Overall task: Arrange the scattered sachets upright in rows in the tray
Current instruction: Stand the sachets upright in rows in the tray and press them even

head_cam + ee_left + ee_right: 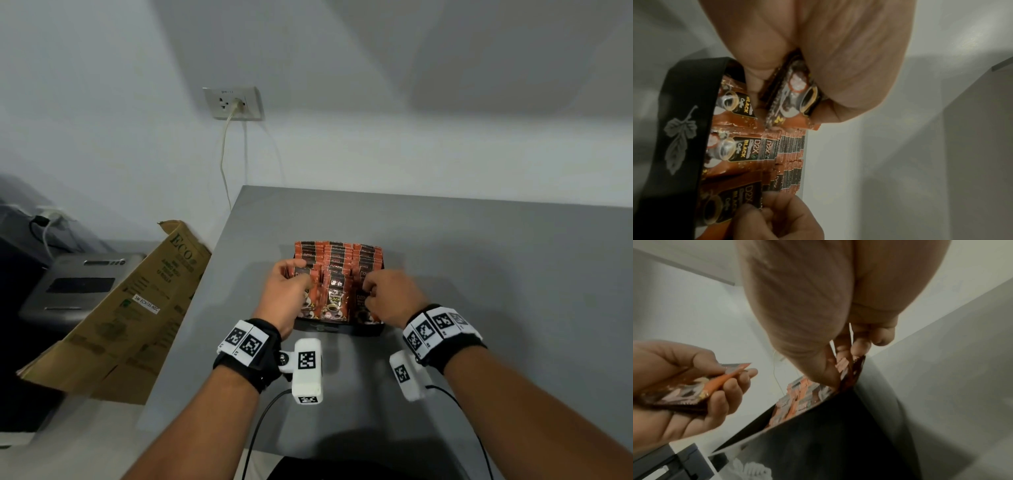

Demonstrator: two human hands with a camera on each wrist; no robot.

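Note:
A black tray (pixel 342 329) with a leaf print (pixel 679 138) stands on the grey table, packed with three rows of upright orange-and-black coffee sachets (pixel 337 260). My left hand (pixel 291 291) is over the left row and grips a few sachets (pixel 795 97) between thumb and fingers, above the front of that row. My right hand (pixel 383 294) is at the right row, its fingertips pinching the top edges of the front sachets (pixel 849 369) there. The middle row's front sachet (pixel 334 301) stands free between the two hands.
The tray sits near the table's left edge. A brown cardboard box flap (pixel 137 308) leans against that edge, with a grey machine (pixel 78 287) behind it. A wall socket (pixel 233 102) with a cable hangs behind. Bare grey table (pixel 496 274) lies right of the tray.

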